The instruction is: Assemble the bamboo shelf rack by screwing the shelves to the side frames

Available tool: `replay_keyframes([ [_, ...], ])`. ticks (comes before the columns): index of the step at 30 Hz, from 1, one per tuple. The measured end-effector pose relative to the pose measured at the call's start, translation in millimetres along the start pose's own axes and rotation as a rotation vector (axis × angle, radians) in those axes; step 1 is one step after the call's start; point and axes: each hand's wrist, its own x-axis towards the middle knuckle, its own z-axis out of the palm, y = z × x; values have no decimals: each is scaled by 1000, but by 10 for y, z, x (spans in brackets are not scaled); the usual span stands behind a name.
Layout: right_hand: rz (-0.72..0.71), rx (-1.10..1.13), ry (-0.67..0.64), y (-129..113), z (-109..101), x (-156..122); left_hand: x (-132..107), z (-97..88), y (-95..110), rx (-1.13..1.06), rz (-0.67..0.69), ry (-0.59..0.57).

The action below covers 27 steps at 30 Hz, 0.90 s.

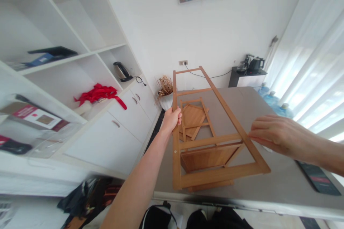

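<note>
The left hand [171, 121] is closed in a fist around one long rail of a wooden frame [220, 174], which tilts up over the table [239, 102]. The frame stretches from that fist across to the right hand [274, 134], its far end rising beyond the left hand and its near end reaching back toward the person's body. The right hand is at the opposite long rail, fingers bent and drawn together; its fingertips come right up to the wood (whether they pinch it, I cannot tell).

Between the hands and nearer the body, a wooden panel [211, 157] shows through the frame's near end; how the two are joined is unclear. Just beyond the left hand and to its right, a smaller frame [208, 118] lies on the table, with a board [195, 112] showing through it.

Near the right hand, on the body side, a phone [318, 179] lies on the table. Past the right hand stand some water bottles [271, 98], and farther off a black kettle [255, 64] on a low cabinet [247, 78]. Beyond the left hand is a pot [167, 102] of dried stems [165, 86]. Well to that hand's left, shelves [94, 53] hold a steel kettle [122, 71] and a red cloth [99, 92].
</note>
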Motion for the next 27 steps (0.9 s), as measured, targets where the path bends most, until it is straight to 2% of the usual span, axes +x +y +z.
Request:
replay_keyframes([
  [2, -21, -47, -79, 15, -14, 13, -1, 0, 1, 0, 3, -3],
  [8, -261, -26, 26, 135, 17, 38, -13, 5, 7, -2, 2, 2],
  [15, -327, -96, -23, 173, 28, 26, -29, 12, 21, -6, -3, 5],
  [18, -205, -143, -40, 138, 61, 37, -33, 14, 28, -8, -6, 9],
  [23, 149, -175, -132, 37, 127, 83, -34, 13, 27, -16, -5, 13],
  [27, 386, 8, -165, 29, 76, 93, -19, 6, 14, -17, -7, 18],
])
